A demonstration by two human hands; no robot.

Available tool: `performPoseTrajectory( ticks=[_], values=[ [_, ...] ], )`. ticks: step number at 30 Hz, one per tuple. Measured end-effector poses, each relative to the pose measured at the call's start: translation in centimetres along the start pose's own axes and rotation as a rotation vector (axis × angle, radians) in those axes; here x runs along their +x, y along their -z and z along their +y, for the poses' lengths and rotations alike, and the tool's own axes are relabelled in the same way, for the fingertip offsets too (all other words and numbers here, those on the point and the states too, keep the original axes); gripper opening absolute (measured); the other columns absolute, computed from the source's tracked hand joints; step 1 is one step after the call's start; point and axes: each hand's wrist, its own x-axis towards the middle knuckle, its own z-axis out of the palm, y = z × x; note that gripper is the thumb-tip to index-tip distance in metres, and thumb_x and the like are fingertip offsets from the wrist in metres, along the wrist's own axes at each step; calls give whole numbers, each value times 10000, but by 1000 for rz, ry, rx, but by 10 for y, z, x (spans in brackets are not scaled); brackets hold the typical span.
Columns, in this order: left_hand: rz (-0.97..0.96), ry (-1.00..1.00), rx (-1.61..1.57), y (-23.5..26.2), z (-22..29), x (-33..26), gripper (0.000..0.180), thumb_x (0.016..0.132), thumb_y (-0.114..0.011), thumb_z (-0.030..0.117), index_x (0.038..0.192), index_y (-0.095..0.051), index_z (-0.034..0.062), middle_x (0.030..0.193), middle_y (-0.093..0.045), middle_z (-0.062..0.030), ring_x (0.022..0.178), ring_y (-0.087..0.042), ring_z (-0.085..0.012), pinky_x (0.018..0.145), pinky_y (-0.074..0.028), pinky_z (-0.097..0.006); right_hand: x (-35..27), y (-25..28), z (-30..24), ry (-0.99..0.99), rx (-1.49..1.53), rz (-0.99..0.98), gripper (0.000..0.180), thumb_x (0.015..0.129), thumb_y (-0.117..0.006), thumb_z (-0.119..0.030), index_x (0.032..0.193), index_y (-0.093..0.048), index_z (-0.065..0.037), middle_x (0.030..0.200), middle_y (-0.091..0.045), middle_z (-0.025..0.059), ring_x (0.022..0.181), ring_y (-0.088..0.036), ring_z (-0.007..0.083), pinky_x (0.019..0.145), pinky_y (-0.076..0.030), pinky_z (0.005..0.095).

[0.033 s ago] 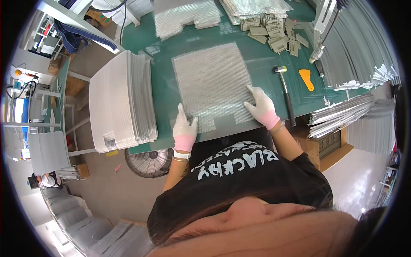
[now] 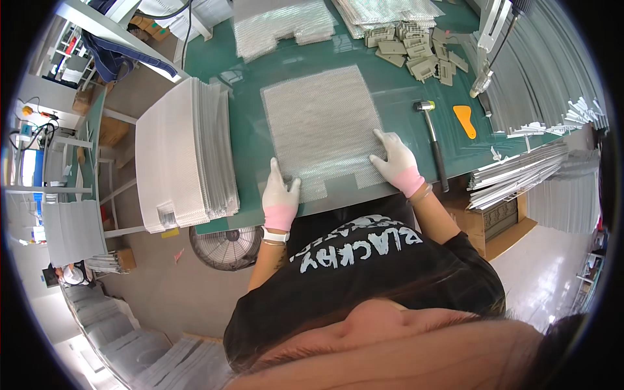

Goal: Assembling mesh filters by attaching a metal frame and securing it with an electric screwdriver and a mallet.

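Note:
A pale grey mesh sheet [image 2: 325, 117] lies flat on the green tabletop in front of me, with cut-outs along its near edge. My left hand [image 2: 281, 195], in a white glove with a pink cuff, rests at its near left corner, forefinger stretched along the side and thumb apart. On the opposite side, my right hand [image 2: 396, 162], gloved alike, touches the right edge with forefinger and thumb spread. Neither hand has its fingers closed round the sheet. To the right of my right hand lies a hammer [image 2: 436, 146] with a black handle and a yellow-ended head.
A tall stack of white sheets [image 2: 172, 153] stands at the left table edge. More mesh sheets [image 2: 279, 23] and a pile of beige plastic parts [image 2: 419, 55] lie at the back. An orange scraper [image 2: 464, 121] is right of the hammer. A round fan [image 2: 227, 247] stands below the table.

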Motion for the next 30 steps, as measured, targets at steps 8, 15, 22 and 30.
performPoseTrajectory(
  ticks=[8, 15, 22, 30],
  values=[
    [69, -235, 235, 17, 0, 24, 909, 728, -813, 214, 1486, -340, 48, 1373, -456, -287, 1206, -499, -416, 997, -450, -434, 23, 36, -25, -159, -302, -256, 537, 812, -699, -363, 1277, -589, -117, 1212, -551, 225, 1041, -618, 393, 877, -528, 437],
    [-134, -306, 271, 2, -17, 45, 641, 796, -693, 320, 1382, -527, 119, 1501, -403, -154, 1389, -313, -451, 1162, -197, -566, 195, 81, 21, 4, -268, 41, 579, 862, -582, -506, 1189, -638, -32, 1135, -620, 262, 1078, -614, 394, 940, -494, 474],
    [126, -339, 148, 12, 7, 49, 711, 751, -772, 266, 1385, -497, 99, 1484, -347, -258, 1377, -286, -488, 1146, -226, -556, 332, 100, 58, -459, -641, 359, 856, 759, -667, -579, 1389, -479, -30, 1196, -642, 234, 1151, -612, 374, 987, -491, 453],
    [263, -316, -145, 22, 2, -2, 699, 764, -713, 93, 1396, -430, -3, 1523, -267, -279, 1392, -298, -444, 1145, -276, -495, 310, 133, 62, -182, 60, 827, 934, 758, -750, -524, 1417, -421, 52, 1318, -551, 301, 1242, -554, 363, 1055, -435, 410]
  ],
)
